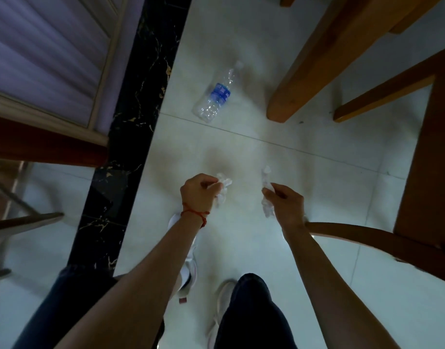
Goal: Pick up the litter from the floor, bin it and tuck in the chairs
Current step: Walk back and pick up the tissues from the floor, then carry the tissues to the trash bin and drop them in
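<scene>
My left hand (197,191) grips a crumpled white tissue (223,183), which sticks out past the fingers above the pale tiled floor. My right hand (287,201) holds a second crumpled white tissue (266,176) that shows both above and below the fist. An empty clear plastic bottle with a blue label (217,94) lies on the floor ahead of both hands, tilted with its cap end pointing away. A wooden chair (423,177) stands at the right, with its curved rail just behind my right wrist.
A thick wooden leg (314,69) slants down to the floor right of the bottle. A black marbled floor strip (130,127) runs along the left beside a dark wooden piece (40,144). My feet in white shoes (188,268) stand below the hands.
</scene>
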Demonstrator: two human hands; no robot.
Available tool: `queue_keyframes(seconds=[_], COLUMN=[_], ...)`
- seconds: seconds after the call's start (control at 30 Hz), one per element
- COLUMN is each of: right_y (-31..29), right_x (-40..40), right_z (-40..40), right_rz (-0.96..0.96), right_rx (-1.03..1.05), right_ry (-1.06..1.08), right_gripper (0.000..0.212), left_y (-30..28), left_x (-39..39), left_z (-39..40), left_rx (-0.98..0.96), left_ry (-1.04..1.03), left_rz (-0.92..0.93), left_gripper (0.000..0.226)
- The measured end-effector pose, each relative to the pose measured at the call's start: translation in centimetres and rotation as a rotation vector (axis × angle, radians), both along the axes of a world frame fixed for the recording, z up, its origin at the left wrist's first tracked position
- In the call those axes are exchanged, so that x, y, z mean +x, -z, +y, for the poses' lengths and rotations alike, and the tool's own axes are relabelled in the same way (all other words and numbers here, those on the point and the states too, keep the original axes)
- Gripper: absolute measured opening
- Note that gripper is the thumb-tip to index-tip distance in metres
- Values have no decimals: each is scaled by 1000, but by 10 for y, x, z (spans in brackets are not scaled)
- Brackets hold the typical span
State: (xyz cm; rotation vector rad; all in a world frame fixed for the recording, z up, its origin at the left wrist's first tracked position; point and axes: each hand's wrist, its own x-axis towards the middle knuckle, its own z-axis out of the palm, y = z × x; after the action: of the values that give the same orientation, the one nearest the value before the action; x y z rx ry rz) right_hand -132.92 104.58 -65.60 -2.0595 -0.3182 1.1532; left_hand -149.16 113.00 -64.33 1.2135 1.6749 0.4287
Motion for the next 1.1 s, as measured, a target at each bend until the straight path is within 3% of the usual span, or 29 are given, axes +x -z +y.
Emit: queue_keyframes(seconds=[0.73,0.97,1.1], right_y=[-333,-410,-436], right_x=[-26,-35,-39], right_z=[45,82,90], right_rz=[-27,-19,-42], right_rx=[-70,-9,52], right_ry=[-110,-140,-184], right_gripper=[10,21,17], left_y=[-319,-402,-434], left_x=[-54,-58,-62], left_z=[40,70,76], left_rx=[-4,95,188], left_ry=[-127,-139,-207], left_rz=[-2,-46,-53], left_gripper=[12,14,15])
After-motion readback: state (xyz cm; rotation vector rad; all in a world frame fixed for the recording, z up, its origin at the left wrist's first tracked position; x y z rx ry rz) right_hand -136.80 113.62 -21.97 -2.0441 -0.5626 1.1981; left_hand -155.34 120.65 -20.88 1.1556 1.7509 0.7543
